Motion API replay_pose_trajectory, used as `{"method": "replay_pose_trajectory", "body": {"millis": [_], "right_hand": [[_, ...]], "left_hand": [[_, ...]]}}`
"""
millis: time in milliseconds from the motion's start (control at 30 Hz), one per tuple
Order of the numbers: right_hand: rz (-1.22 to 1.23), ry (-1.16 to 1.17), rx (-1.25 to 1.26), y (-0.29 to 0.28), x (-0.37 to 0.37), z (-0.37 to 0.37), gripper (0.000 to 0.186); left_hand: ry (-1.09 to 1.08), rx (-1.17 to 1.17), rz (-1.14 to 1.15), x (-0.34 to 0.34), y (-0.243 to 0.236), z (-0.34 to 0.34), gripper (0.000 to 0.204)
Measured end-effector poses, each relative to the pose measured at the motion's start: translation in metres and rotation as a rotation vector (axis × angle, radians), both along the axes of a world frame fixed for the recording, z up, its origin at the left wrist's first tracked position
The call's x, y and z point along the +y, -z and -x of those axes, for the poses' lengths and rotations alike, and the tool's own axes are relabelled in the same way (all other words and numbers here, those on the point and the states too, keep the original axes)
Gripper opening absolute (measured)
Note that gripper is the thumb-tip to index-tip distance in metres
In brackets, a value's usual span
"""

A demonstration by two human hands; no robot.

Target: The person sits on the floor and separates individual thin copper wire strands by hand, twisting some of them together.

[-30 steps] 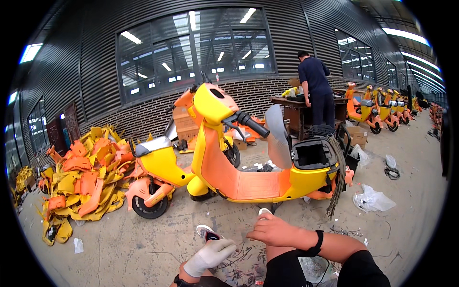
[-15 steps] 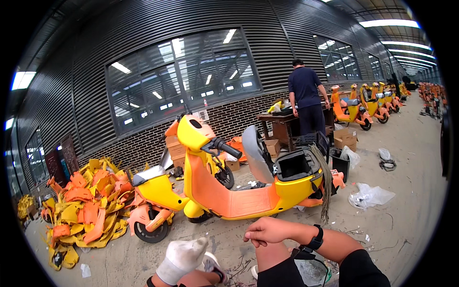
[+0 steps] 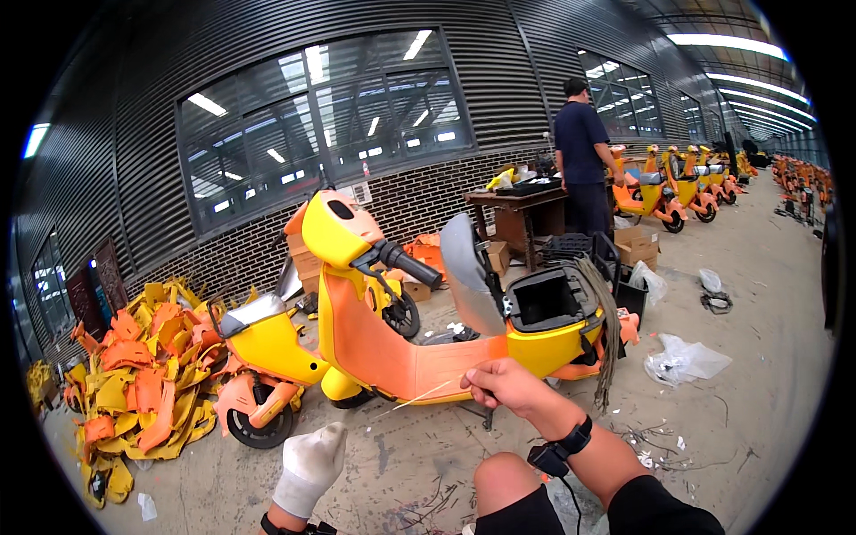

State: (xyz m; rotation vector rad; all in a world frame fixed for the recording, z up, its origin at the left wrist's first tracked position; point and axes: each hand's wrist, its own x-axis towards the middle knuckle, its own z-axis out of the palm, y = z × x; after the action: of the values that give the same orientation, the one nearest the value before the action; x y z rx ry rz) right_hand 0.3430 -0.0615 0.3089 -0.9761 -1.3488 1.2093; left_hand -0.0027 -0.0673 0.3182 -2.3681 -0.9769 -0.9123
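Observation:
My right hand (image 3: 495,386) pinches a thin pale strip (image 3: 415,400), held in front of the footboard of a yellow and peach scooter (image 3: 450,366), whose seat is raised over an open black storage box (image 3: 539,299). The strip slants down to the left toward my left hand (image 3: 312,459), which wears a white glove and has its fingers closed; whether it grips anything is too small to make out. My bare knee (image 3: 499,486) is below my right hand.
A pile of scooter body panels (image 3: 143,383) lies left. A person in navy (image 3: 580,147) stands by a worktable (image 3: 499,201) behind the scooter. More scooters (image 3: 678,192) line the wall to the right. Cardboard boxes (image 3: 637,241) and plastic bags (image 3: 687,361) lie around.
My right hand has risen toward the footboard, and the thin strip now shows in it. My left hand has moved left. The person in navy has turned toward the right.

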Motion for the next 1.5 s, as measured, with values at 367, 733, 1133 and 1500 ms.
{"method": "replay_pose_trajectory", "body": {"millis": [367,733,1133,1500], "right_hand": [[0.067,-0.189,0.032,0.053,0.111,0.175,0.031],[-0.041,-0.209,-0.507,0.122,0.139,0.251,0.029],[-0.290,-0.137,-0.604,0.161,0.165,0.222,0.024],[-0.366,-0.247,-0.742,0.156,0.180,0.185,0.020]], "left_hand": [[0.131,-1.154,1.059,0.108,0.101,0.038,0.025],[-0.023,-0.955,1.113,0.133,0.144,0.074,0.022],[-0.078,-0.859,1.249,0.146,0.155,0.050,0.033],[-0.065,-1.078,1.489,0.160,0.165,0.044,0.029]]}}
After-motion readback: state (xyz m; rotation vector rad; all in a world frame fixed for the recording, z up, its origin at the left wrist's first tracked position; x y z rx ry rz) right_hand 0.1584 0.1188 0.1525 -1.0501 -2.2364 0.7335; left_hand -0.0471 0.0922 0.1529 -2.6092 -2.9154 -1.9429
